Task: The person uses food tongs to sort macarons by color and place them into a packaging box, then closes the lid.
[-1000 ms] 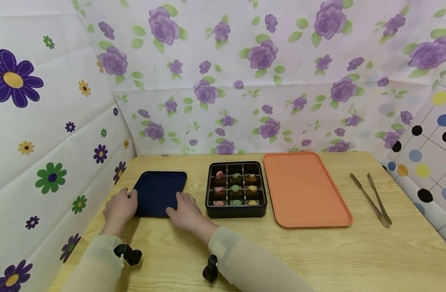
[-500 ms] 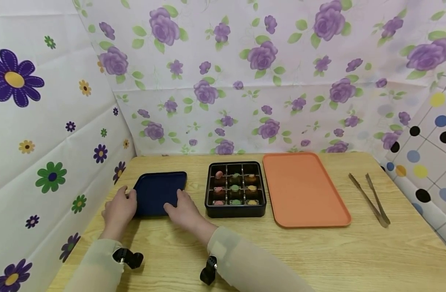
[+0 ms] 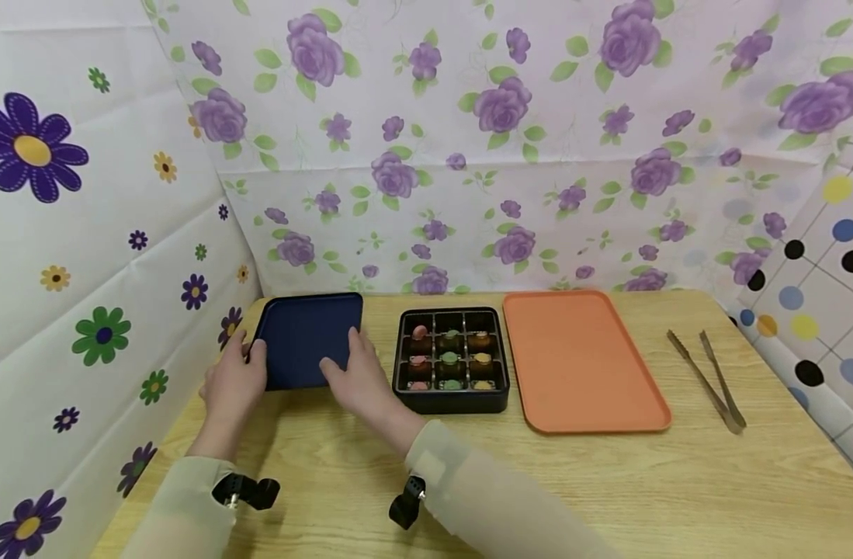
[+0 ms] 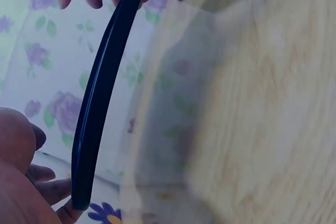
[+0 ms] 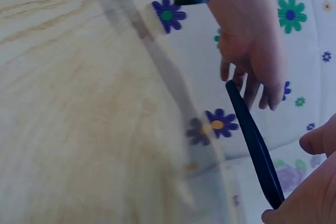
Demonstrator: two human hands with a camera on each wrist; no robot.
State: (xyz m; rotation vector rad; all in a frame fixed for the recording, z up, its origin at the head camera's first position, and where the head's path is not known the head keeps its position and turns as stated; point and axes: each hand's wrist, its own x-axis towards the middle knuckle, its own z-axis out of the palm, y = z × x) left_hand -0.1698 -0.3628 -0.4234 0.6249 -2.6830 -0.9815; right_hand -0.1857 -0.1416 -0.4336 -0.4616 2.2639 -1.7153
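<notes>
A square dark blue lid [image 3: 306,338] with a low rim is held up over the left part of the wooden table. My left hand [image 3: 234,382] grips its left edge, and my right hand [image 3: 365,382] grips the right edge. Seen edge-on in the left wrist view, the lid [image 4: 102,93] spans the space between both hands, with the tabletop apart from it. The right wrist view also shows the lid [image 5: 255,148] raised. Beside my right hand stands an open dark box [image 3: 452,401], its divided insert holding several pink, green and yellow macarons [image 3: 450,358].
An orange tray [image 3: 583,361] lies right of the box. Farther right, metal tongs [image 3: 712,384] rest spread on the table [image 3: 524,481]. Flowered cloth walls [image 3: 426,194] rise behind and at the left, and a dotted one at the right.
Both hands have raised the dark blue lid off the table, moving it up and slightly away. The box, orange tray and tongs stay where they were.
</notes>
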